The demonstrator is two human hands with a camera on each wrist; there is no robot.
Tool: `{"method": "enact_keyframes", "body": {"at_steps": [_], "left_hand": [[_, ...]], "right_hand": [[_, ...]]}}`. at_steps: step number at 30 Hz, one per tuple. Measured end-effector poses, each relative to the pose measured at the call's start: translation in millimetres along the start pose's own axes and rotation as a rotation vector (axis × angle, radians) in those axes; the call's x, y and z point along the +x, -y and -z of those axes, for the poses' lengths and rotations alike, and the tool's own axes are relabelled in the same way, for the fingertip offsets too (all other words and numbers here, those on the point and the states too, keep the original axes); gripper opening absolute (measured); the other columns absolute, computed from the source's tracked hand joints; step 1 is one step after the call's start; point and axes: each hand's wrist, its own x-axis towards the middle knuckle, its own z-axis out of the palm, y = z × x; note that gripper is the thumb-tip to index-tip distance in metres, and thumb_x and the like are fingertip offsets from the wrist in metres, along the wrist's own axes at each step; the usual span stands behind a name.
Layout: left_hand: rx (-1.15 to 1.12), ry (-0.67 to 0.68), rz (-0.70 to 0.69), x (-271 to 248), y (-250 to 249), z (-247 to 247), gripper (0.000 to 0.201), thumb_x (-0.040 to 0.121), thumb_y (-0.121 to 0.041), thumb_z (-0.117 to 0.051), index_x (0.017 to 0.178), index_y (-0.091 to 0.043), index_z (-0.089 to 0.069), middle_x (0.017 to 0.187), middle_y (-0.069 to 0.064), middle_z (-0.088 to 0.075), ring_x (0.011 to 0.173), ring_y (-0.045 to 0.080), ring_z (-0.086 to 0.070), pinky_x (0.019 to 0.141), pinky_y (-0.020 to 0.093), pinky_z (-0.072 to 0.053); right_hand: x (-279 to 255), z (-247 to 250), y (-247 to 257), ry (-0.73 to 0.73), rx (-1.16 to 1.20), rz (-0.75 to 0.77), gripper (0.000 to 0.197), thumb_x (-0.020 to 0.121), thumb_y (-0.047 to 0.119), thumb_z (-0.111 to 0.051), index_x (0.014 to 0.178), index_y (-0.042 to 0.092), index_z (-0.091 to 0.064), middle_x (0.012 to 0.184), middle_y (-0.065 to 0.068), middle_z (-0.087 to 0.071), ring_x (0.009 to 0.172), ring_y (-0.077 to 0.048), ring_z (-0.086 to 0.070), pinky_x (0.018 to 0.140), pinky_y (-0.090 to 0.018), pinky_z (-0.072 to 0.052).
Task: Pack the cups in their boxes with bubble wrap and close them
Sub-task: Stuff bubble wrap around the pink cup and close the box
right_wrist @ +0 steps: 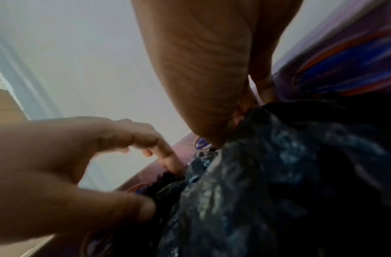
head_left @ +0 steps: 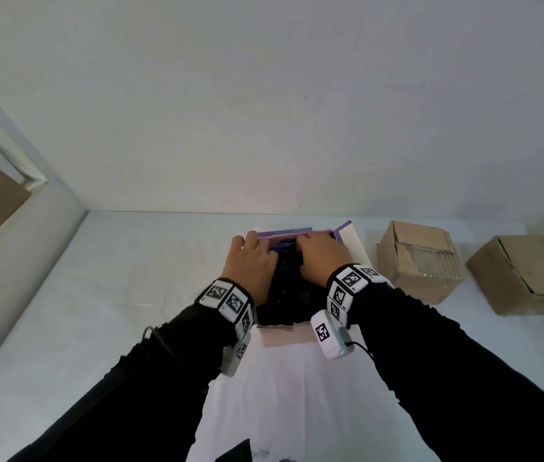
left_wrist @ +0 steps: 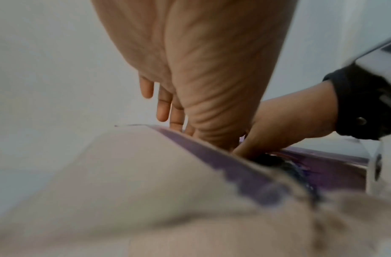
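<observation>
An open purple box (head_left: 297, 232) stands mid-table, stuffed with black bubble wrap (head_left: 287, 295); no cup shows under the wrap. My left hand (head_left: 254, 261) lies over the box's left side. In the right wrist view its index finger (right_wrist: 168, 156) and thumb press the wrap (right_wrist: 278, 182) down beside the box's printed wall (right_wrist: 344, 60). My right hand (head_left: 322, 255) covers the right side. Its fingers dig into the wrap (left_wrist: 269, 160) inside the purple wall (left_wrist: 223, 161), and their tips are hidden.
Two brown cardboard boxes (head_left: 420, 258) (head_left: 527, 275) sit to the right on the white table (head_left: 130, 278). A pale box flap (head_left: 352, 241) sticks out at the purple box's right side. A wall rises just behind the table, and a ledge runs along the left.
</observation>
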Motion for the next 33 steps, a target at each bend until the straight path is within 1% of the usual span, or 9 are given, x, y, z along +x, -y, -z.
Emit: {"method": "enact_keyframes", "body": {"at_steps": [2, 5, 8, 11, 16, 19, 22, 30, 33], "left_hand": [[-0.031, -0.084, 0.072, -16.2, -1.3, 0.3, 0.021, 0.084, -0.029, -0.048, 0.101, -0.02, -0.057, 0.11, 0.002, -0.057, 0.111, 0.027, -0.042, 0.094, 0.041, -0.024], [-0.1, 0.022, 0.079, -37.0, -7.0, -4.0, 0.045, 0.092, -0.051, -0.032, 0.104, -0.021, -0.062, 0.115, -0.004, -0.061, 0.126, 0.024, -0.035, 0.109, 0.05, -0.011], [-0.142, 0.104, 0.057, -49.9, -8.7, -6.1, 0.082, 0.079, -0.078, -0.013, 0.115, -0.025, -0.064, 0.135, -0.007, -0.051, 0.139, 0.025, -0.021, 0.111, 0.059, 0.011], [-0.114, 0.092, -0.053, -59.3, -10.3, -2.0, 0.097, 0.064, -0.091, -0.015, 0.121, -0.025, -0.058, 0.135, -0.003, -0.047, 0.137, 0.026, -0.023, 0.113, 0.056, 0.004], [-0.099, 0.05, -0.135, -76.5, -28.5, -13.8, 0.05, 0.088, -0.064, -0.04, 0.114, -0.024, -0.056, 0.115, -0.003, -0.058, 0.116, 0.022, -0.043, 0.111, 0.042, -0.017], [-0.063, 0.018, -0.112, -81.6, -31.0, -21.2, 0.036, 0.096, -0.049, -0.039, 0.107, -0.023, -0.061, 0.109, -0.003, -0.063, 0.115, 0.023, -0.045, 0.113, 0.048, -0.013], [-0.013, 0.045, -0.118, -80.3, -30.3, -19.5, 0.037, 0.099, -0.046, -0.036, 0.113, -0.023, -0.06, 0.117, 0.002, -0.053, 0.116, 0.025, -0.044, 0.115, 0.051, -0.008], [0.108, 0.065, -0.139, -72.3, -14.4, -10.6, 0.024, 0.095, -0.026, -0.042, 0.105, -0.022, -0.064, 0.1, -0.007, -0.065, 0.13, 0.019, -0.039, 0.11, 0.062, 0.019], [0.122, -0.011, -0.096, -73.3, -6.7, -9.1, 0.027, 0.077, -0.008, -0.048, 0.082, -0.018, -0.071, 0.081, -0.002, -0.066, 0.123, 0.025, -0.05, 0.115, 0.058, 0.006]], "right_hand": [[-4.9, 3.6, -1.7, -0.08, -0.135, 0.016, 0.022, 0.084, 0.016, -0.052, 0.104, 0.012, -0.059, 0.108, -0.009, -0.063, 0.101, -0.029, -0.058, 0.079, -0.035, -0.042], [-8.1, 5.1, -1.8, 0.019, -0.182, -0.007, 0.015, 0.087, 0.014, -0.046, 0.087, 0.014, -0.061, 0.099, -0.009, -0.068, 0.083, -0.027, -0.056, 0.073, -0.03, -0.033], [-16.2, 6.2, -7.0, -0.035, -0.064, 0.052, 0.021, 0.091, 0.02, -0.045, 0.094, 0.014, -0.066, 0.103, -0.006, -0.064, 0.095, -0.025, -0.055, 0.075, -0.031, -0.04], [-42.9, 2.1, -8.5, -0.145, 0.181, 0.191, 0.02, 0.089, 0.041, -0.054, 0.088, 0.022, -0.059, 0.095, 0.004, -0.052, 0.093, -0.016, -0.049, 0.076, -0.033, -0.044], [-84.0, -20.7, -12.2, 0.026, 0.046, 0.258, 0.059, 0.069, 0.079, -0.05, 0.099, 0.028, -0.059, 0.096, 0.011, -0.055, 0.09, -0.011, -0.046, 0.075, -0.031, -0.043], [-94.2, -26.6, -17.4, -0.018, 0.045, 0.289, 0.049, 0.077, 0.056, -0.065, 0.116, 0.026, -0.061, 0.11, 0.006, -0.051, 0.099, -0.014, -0.046, 0.083, -0.032, -0.045], [-104.2, -29.3, -18.5, -0.087, 0.027, 0.28, 0.034, 0.083, 0.033, -0.067, 0.113, 0.021, -0.055, 0.109, 0.001, -0.049, 0.092, -0.019, -0.051, 0.072, -0.03, -0.044], [-119.6, -25.8, 0.9, 0.084, -0.066, 0.178, 0.018, 0.097, 0.022, -0.042, 0.112, 0.014, -0.047, 0.091, -0.008, -0.066, 0.082, -0.029, -0.06, 0.069, -0.032, -0.044], [-114.3, 3.3, 13.4, 0.169, 0.14, 0.188, 0.021, 0.095, 0.029, -0.047, 0.109, 0.018, -0.058, 0.098, -0.004, -0.065, 0.087, -0.024, -0.06, 0.075, -0.037, -0.05]]}}
